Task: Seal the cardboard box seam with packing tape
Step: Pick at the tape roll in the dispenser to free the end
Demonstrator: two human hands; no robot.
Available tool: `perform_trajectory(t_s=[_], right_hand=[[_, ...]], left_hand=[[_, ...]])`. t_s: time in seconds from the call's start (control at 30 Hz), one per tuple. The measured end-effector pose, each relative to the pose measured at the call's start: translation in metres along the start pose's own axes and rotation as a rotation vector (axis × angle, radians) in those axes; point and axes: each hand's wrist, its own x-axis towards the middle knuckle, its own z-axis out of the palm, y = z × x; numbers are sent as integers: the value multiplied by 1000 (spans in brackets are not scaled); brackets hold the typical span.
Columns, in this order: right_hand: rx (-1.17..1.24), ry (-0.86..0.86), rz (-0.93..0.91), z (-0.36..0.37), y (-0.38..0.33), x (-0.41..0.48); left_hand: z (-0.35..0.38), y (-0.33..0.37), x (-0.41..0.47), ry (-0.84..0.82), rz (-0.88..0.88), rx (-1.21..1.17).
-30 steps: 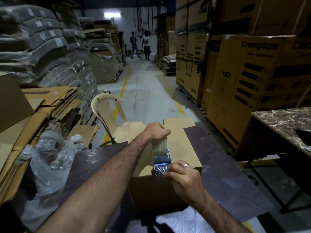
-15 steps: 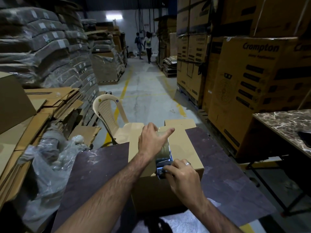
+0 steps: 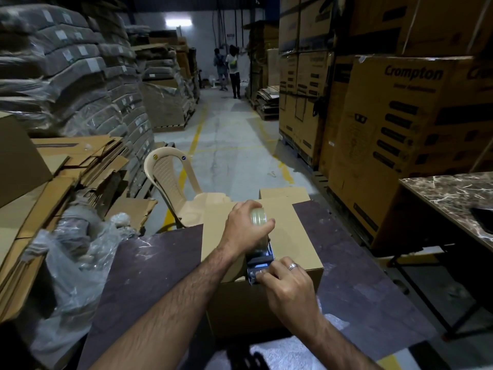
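Observation:
A closed brown cardboard box (image 3: 296, 236) stands on a dark purple table (image 3: 149, 268) in front of me. A tape dispenser (image 3: 260, 256) with a clear tape roll rests on the box top near its front edge, over the middle seam. My left hand (image 3: 244, 227) is wrapped over the roll from above. My right hand (image 3: 286, 285), with a ring on one finger, presses its fingertips on the blue front end of the dispenser at the box's near edge. The seam under the hands is hidden.
A beige plastic chair (image 3: 173, 185) stands behind the table. Flattened cartons (image 3: 66, 166) and plastic wrap (image 3: 77, 263) pile up at left. Stacked printed boxes (image 3: 400, 134) line the right, beside a marble-top table (image 3: 450, 198). Two people (image 3: 229, 70) stand far down the aisle.
My left hand shifted its grip over the tape roll, fingers lifting and then closing on it again. My right hand stayed at the dispenser's front end. The camera moved slightly.

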Motion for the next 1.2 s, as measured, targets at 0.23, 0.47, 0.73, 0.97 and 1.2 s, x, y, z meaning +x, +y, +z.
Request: perform_trajectory(t_s=[0.23,0.47,0.73,0.97,1.2], right_hand=[[46,-20,-5,-2,1,9],[75,11,11,-6,1,19],[113,8,-18,-9,-1,3],[42,-79,-24,2,2,-3],[82,-98,7,15,-4,-11]], left_hand=[[4,7,21,-124,-52,31],[5,7,41,-219,-113,68],[-5,6,57,-213,-208,50],[-13,13,62,-205,-160,476],[-7,20,12,16,26,406]])
